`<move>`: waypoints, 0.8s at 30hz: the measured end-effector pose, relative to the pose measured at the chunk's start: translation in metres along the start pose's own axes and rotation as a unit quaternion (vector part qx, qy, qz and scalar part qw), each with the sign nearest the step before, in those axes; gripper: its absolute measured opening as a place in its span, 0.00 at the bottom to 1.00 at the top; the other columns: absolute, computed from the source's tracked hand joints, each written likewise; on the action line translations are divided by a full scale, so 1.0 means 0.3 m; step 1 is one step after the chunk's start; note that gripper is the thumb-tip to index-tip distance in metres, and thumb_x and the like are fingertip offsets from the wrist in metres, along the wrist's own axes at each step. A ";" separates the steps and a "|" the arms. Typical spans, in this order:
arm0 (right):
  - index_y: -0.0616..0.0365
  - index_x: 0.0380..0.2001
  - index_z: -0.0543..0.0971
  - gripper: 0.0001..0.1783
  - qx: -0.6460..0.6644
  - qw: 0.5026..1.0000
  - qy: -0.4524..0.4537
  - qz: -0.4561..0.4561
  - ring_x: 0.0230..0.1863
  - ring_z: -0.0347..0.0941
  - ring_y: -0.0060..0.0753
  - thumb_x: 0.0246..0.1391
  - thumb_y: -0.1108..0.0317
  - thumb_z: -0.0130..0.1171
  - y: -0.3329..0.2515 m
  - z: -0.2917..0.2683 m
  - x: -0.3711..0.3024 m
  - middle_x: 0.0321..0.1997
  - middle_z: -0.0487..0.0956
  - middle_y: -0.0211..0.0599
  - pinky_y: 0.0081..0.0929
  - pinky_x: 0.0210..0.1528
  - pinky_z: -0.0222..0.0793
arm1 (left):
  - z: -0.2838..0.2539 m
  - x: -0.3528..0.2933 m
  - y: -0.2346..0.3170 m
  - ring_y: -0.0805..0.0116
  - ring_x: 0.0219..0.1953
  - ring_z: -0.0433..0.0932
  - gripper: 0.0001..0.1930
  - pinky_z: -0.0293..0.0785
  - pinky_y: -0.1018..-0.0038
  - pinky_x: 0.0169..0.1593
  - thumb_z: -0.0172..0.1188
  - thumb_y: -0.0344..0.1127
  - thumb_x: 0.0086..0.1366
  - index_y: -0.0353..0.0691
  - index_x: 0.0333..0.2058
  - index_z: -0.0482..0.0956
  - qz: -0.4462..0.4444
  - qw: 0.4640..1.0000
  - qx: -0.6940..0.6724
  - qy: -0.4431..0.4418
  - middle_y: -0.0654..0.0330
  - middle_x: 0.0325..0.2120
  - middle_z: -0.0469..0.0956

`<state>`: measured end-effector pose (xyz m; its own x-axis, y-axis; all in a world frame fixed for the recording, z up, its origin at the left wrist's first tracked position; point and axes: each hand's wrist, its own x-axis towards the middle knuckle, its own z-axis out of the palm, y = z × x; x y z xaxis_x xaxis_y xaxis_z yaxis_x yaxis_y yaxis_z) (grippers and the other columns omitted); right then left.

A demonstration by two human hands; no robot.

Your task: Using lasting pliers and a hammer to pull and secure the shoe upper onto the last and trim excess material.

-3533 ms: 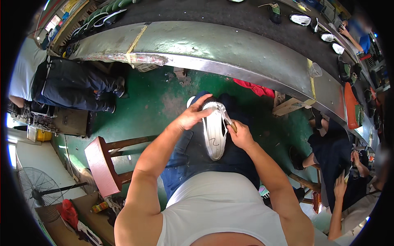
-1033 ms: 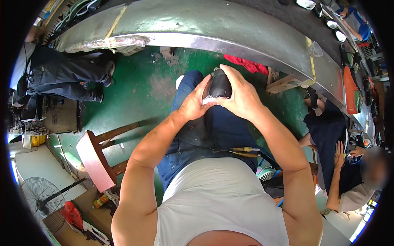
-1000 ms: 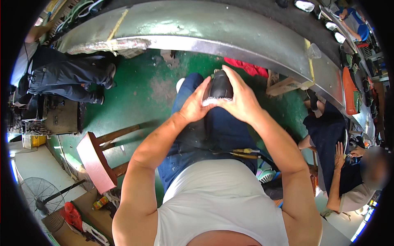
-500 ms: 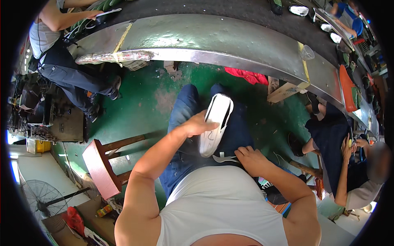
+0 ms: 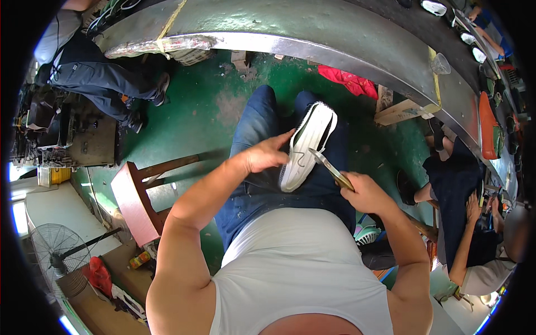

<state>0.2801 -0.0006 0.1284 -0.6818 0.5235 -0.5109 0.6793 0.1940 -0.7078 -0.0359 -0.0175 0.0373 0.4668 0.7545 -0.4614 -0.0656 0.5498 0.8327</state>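
Across my thighs lies a shoe [image 5: 314, 137] with its white underside up and its toe end pointing away and to the right. Its sides look dark and white, and a dark wavy line shows on the near half of the underside. My left hand [image 5: 269, 153] grips the shoe's left edge, with the thumb and a finger against it. My right hand [image 5: 364, 192] is closed round the handle of a hand tool [image 5: 329, 167] with a silvery tip and yellowish grip. That tip touches or hovers just over the shoe's underside; the tool's exact kind cannot be made out.
Ahead runs a long metal-edged bench [image 5: 268, 44], with a red cloth [image 5: 349, 81] beneath it. A pink-topped stool [image 5: 133, 204] stands left, near a fan [image 5: 58, 257]. One person [image 5: 103, 78] stands at the far left; another [image 5: 469, 223] sits at the right.
My right hand has come up from my lap and now holds the tool at the shoe. The shoe has turned more to the right, and my left hand has shifted along its edge.
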 end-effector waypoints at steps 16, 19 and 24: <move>0.67 0.52 0.71 0.22 -0.097 0.989 0.068 -0.087 0.47 0.76 0.57 0.58 0.66 0.58 0.007 0.144 0.178 0.43 0.78 0.57 0.45 0.51 0.72 | 0.145 0.079 -0.098 0.58 0.57 0.75 0.33 0.67 0.68 0.61 0.37 0.56 0.77 0.30 0.58 0.74 -0.029 0.921 -0.012 0.388 0.45 0.54 0.78; 0.71 0.58 0.67 0.28 -0.186 0.975 0.091 -0.083 0.52 0.74 0.58 0.57 0.68 0.59 0.006 0.054 0.161 0.51 0.76 0.58 0.42 0.56 0.71 | 0.142 0.084 -0.113 0.47 0.53 0.78 0.30 0.71 0.63 0.56 0.38 0.52 0.77 0.29 0.50 0.80 -0.012 0.894 0.110 0.433 0.39 0.45 0.81; 0.70 0.57 0.68 0.26 -0.242 0.940 0.220 -0.094 0.50 0.75 0.57 0.58 0.69 0.59 0.010 0.018 0.219 0.51 0.76 0.57 0.41 0.54 0.72 | 0.135 0.084 -0.144 0.37 0.49 0.78 0.24 0.74 0.57 0.56 0.45 0.43 0.75 0.39 0.64 0.68 0.206 0.860 0.285 0.370 0.37 0.55 0.73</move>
<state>0.2359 0.0299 0.0899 -0.6963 0.7141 -0.0720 0.6744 0.6167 -0.4061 0.0144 -0.0367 0.0021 -0.1948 0.9807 0.0160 0.4493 0.0747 0.8903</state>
